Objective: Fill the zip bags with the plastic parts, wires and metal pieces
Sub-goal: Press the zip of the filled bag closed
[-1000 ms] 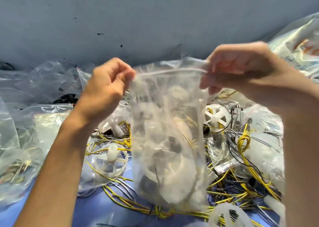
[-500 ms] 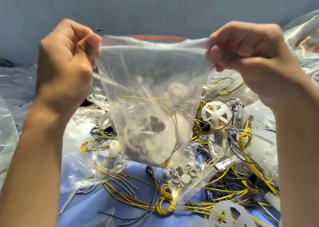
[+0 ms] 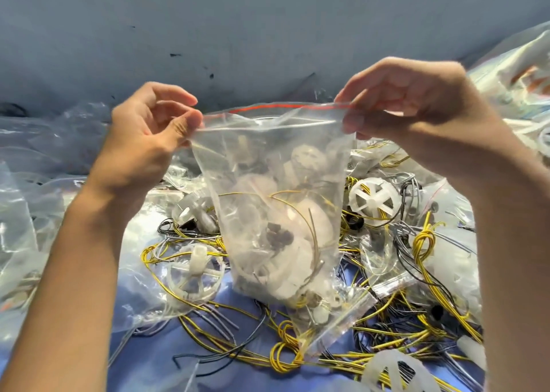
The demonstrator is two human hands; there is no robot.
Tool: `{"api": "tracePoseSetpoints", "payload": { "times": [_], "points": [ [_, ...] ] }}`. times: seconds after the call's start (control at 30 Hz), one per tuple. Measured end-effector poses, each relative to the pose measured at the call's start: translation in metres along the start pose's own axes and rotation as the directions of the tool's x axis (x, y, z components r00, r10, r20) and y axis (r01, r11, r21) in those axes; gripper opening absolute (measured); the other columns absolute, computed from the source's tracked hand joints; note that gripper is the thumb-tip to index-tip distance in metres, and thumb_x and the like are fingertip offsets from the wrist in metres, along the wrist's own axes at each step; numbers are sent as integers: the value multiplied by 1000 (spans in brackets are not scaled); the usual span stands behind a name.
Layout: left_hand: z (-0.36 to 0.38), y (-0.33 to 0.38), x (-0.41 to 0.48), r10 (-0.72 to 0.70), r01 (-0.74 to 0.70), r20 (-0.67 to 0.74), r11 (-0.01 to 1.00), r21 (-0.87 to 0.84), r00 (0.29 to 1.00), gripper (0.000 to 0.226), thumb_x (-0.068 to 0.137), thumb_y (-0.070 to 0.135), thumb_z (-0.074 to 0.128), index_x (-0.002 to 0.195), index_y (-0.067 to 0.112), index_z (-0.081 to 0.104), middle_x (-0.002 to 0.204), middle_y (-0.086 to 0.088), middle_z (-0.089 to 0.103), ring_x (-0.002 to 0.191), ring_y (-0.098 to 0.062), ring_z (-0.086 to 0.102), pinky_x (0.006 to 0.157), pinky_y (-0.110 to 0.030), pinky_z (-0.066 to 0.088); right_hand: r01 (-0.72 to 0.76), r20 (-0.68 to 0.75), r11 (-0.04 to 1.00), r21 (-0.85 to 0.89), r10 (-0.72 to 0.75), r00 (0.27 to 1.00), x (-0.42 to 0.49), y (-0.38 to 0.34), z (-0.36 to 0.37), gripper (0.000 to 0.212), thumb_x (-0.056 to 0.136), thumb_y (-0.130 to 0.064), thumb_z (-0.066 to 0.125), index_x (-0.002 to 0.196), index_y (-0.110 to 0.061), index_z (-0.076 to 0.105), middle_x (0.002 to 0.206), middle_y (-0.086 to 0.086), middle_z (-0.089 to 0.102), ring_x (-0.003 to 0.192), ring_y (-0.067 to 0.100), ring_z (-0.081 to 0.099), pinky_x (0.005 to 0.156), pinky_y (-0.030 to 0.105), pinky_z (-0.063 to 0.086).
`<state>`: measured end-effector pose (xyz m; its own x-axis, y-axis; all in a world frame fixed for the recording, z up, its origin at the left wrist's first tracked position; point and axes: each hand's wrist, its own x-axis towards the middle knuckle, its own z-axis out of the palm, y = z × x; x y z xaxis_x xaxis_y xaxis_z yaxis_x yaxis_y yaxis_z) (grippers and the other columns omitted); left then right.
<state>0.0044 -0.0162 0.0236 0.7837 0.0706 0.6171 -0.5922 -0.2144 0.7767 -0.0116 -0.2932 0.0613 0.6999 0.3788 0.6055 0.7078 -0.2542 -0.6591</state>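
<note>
A clear zip bag [image 3: 276,183] with a red strip along its top hangs in the air at the centre, holding white plastic parts, dark pieces and a yellow wire. My left hand [image 3: 148,141] pinches its top left corner. My right hand [image 3: 410,102] pinches its top right corner. Below lie white plastic wheels [image 3: 373,199], bundles of yellow and black wires [image 3: 425,242] and a small filled zip bag [image 3: 333,314] on the blue surface.
Crumpled clear bags [image 3: 32,201] pile up at the left. More plastic bags [image 3: 518,73] rise at the far right. A blue-grey wall [image 3: 238,28] closes the back. Another white wheel [image 3: 195,272] lies under my left forearm.
The bag has come down a little and my hands have drawn closer together. My left hand's fingers have loosened from a fist to a fingertip pinch.
</note>
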Motion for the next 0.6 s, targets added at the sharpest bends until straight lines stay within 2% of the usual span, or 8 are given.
{"api": "tracePoseSetpoints", "payload": {
  "times": [0.17, 0.23, 0.33, 0.43, 0.6],
  "points": [
    [-15, -9, 0, -52, 58, 120, 997, -46, 991, 19, 74, 26, 66, 92, 24, 61, 72, 14, 67, 68, 1, 61, 69, -12, 50, -111, 77, 991, 68, 106, 991, -1, 0, 5, 22, 75, -18, 68, 94, -7, 65, 68, -2, 66, 61, 6, 56, 62, 16, 47],
    [-20, -12, -1, -62, 73, 149, 995, -68, 987, 15, 74, 24, 68, 89, 26, 66, 76, 12, 68, 71, -1, 63, 71, -12, 50, -123, 86, 991, 61, 118, 989, 0, 0, 7, 22, 75, -20, 66, 90, -4, 65, 68, 0, 66, 59, 6, 56, 60, 15, 46],
    [-27, -14, -3, -84, 109, 221, 988, -105, 972, 28, 64, 40, 81, 87, 29, 70, 81, 10, 70, 76, -2, 65, 75, -13, 51, -139, 88, 989, 51, 135, 987, 0, 0, 8, 18, 78, -19, 67, 84, -3, 64, 68, 1, 67, 57, 5, 56, 58, 15, 46],
    [-31, -14, -5, -101, 132, 274, 987, -96, 956, 48, 49, 55, 87, 88, 31, 71, 85, 8, 72, 82, -8, 69, 78, -15, 53, -167, 116, 986, -15, 168, 979, -1, 4, 8, 14, 82, -17, 69, 83, -3, 66, 69, 2, 68, 58, 6, 56, 58, 14, 45],
    [-34, -18, -4, -131, 163, 261, 981, -106, 957, 53, 44, 55, 89, 86, 29, 72, 84, 5, 71, 82, -15, 72, 76, -18, 55, -151, 123, 980, -130, 167, 978, 0, 7, 9, 12, 86, -20, 67, 81, -10, 68, 71, 4, 69, 63, 5, 58, 61, 14, 44]
  ]
}}
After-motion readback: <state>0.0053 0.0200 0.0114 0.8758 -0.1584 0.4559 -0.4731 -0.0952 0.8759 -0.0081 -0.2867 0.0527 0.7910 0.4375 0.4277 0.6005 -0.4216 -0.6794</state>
